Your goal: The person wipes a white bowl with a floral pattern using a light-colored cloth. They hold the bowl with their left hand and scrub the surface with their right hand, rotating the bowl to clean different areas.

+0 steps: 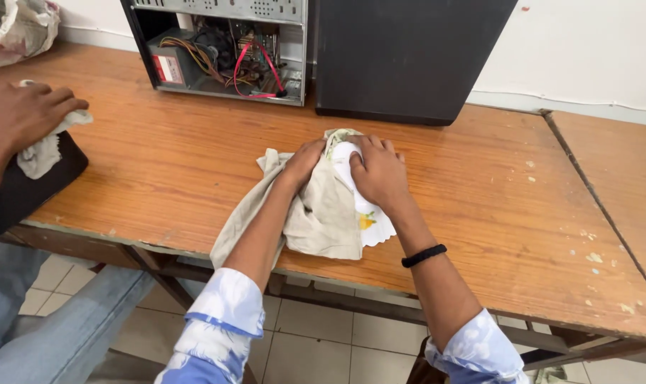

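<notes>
— What took up most of the view?

— A worn wooden table (195, 163), with a second table (621, 178) butted against it on the right. At the back stood a black computer case (401, 57), and beside it an opened computer case (223, 46) with its wires and red cables showing.

— And the cloth?

— A beige cloth (323, 213) lay near the table's front edge, one end hanging over it. A white scalloped piece with a yellow print (369, 220) lay on it.

— The hands?

— The left hand (303, 162) pressed down on the cloth, fingers curled into its folds. The right hand (378, 171), a black band (424, 255) on its wrist, lay flat over the white piece; whether it gripped anything, I couldn't tell.

— Anyone else?

— At the left, another person's hand (24, 114) clutched a pale rag (42, 153) against a dark object (35, 185).
</notes>
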